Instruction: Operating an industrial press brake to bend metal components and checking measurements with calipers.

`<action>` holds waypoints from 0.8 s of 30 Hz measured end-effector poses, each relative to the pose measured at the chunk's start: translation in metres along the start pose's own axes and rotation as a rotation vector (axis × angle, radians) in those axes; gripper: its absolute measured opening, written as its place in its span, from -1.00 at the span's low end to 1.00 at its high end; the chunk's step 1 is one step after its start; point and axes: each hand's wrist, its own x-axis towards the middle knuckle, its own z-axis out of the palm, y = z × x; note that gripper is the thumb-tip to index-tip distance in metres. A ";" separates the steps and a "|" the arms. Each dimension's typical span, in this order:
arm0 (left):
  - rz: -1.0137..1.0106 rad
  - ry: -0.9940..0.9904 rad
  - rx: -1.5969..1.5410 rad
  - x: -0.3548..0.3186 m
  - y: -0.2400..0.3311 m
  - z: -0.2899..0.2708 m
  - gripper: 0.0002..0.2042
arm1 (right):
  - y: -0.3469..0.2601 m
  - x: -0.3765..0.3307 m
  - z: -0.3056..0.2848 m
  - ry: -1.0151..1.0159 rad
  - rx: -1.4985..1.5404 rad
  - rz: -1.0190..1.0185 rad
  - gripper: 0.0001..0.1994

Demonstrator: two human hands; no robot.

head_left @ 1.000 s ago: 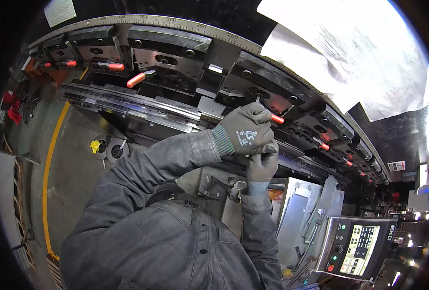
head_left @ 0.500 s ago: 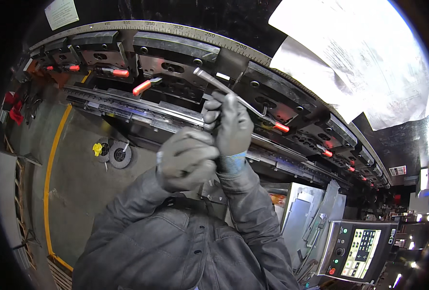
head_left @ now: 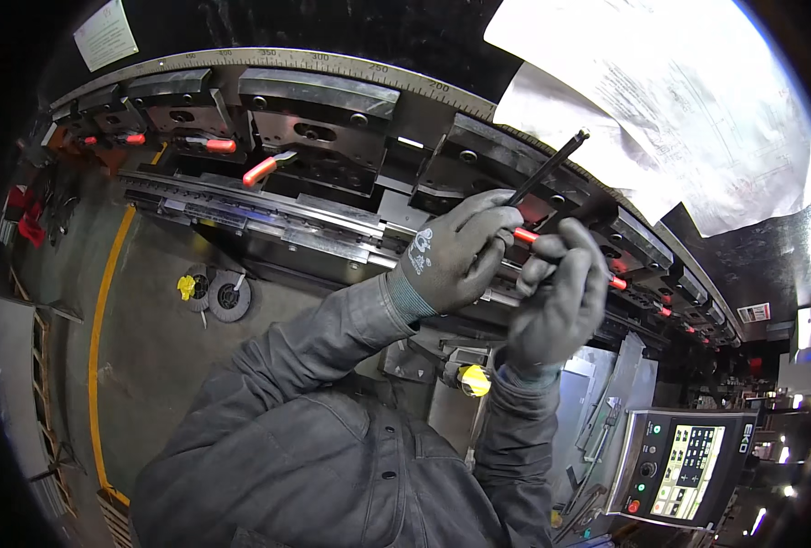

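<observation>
My left hand (head_left: 451,258), in a grey work glove, has its fingers wrapped round a dark, slim rod that looks like a hex key (head_left: 551,168). The key's far end points up and to the right, in front of the machine's clamp row. Just to the right is my gloved right hand (head_left: 560,306), blurred by motion, its fingers bent; whether anything is in them does not show. A red lever handle (head_left: 526,236) shows between the two hands. Behind them run dark metal tool clamps (head_left: 319,100) along the machine beam.
More red lever handles (head_left: 261,171) stick out along the beam. A long metal rail (head_left: 287,219) lies below the clamps. White paper sheets (head_left: 661,100) hang at the upper right. A lit control panel (head_left: 684,470) stands at the lower right. Grey discs (head_left: 230,296) rest on the floor.
The hex key, earlier by my right hand, is now in my left hand and angled up to the right. Both hands have moved right and apart from each other.
</observation>
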 end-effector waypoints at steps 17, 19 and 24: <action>-0.116 0.018 -0.034 0.007 0.019 0.007 -0.50 | -0.039 0.101 -0.024 -0.529 -1.331 -1.322 -0.76; -0.035 0.053 0.035 0.005 0.019 0.006 -0.49 | -0.032 0.094 -0.030 -0.525 -1.305 -1.215 -0.78; 0.038 0.091 0.023 0.004 0.016 0.003 -0.53 | -0.038 0.099 -0.024 -0.495 -1.264 -1.368 -0.80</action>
